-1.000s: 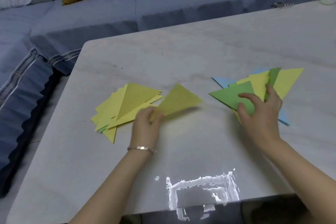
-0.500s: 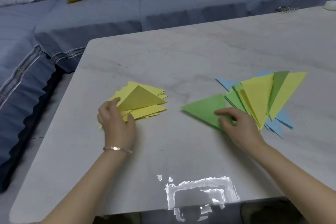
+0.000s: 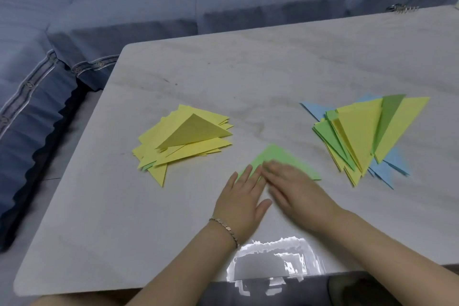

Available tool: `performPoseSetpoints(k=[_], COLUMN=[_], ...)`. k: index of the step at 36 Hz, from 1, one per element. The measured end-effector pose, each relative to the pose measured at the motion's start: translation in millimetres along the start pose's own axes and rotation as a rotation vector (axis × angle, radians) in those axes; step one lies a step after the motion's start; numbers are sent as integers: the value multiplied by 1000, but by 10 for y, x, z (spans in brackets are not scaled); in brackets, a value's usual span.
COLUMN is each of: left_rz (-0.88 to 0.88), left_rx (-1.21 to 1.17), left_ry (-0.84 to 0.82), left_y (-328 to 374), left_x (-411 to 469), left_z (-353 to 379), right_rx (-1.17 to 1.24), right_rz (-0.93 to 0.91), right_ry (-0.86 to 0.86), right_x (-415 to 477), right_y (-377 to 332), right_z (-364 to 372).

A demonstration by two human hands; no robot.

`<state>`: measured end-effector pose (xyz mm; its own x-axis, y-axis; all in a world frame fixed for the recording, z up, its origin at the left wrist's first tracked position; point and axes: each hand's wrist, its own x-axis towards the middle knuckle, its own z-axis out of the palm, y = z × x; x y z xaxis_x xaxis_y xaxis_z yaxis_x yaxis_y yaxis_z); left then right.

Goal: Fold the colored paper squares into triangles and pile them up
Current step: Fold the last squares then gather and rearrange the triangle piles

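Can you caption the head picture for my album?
Left hand and right hand press a green paper triangle between a yellow paper pile and a mixed-colour pile.

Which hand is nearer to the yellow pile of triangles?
Left. The left hand lies on the green paper, right of the yellow pile and nearer the person; the right hand lies beside it, farther right.

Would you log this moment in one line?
left hand: pressing green paper; right hand: pressing green paper; yellow pile: left; mixed pile: right
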<state>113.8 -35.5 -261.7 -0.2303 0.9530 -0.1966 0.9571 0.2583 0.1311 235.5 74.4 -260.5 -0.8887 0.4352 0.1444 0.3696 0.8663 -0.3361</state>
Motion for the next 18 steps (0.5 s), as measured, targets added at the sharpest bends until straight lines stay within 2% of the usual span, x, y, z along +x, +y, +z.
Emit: performPoseSetpoints(k=[2, 9, 15, 18], left_rz=[9, -1, 37, 50], left_rx=[29, 37, -44, -85], left_ry=[-9, 16, -12, 29], left_y=[-7, -32, -41, -41], left_x=[-23, -28, -51, -77], left_z=[1, 62, 10, -14], right_rx=[-64, -196, -186, -220], right_rz=[-33, 27, 104, 151], right_ry=[-58, -152, -97, -84], right_x=[-82, -281, -313, -405], right_y=[-68, 15, 32, 152], right_z=[68, 10, -47, -90])
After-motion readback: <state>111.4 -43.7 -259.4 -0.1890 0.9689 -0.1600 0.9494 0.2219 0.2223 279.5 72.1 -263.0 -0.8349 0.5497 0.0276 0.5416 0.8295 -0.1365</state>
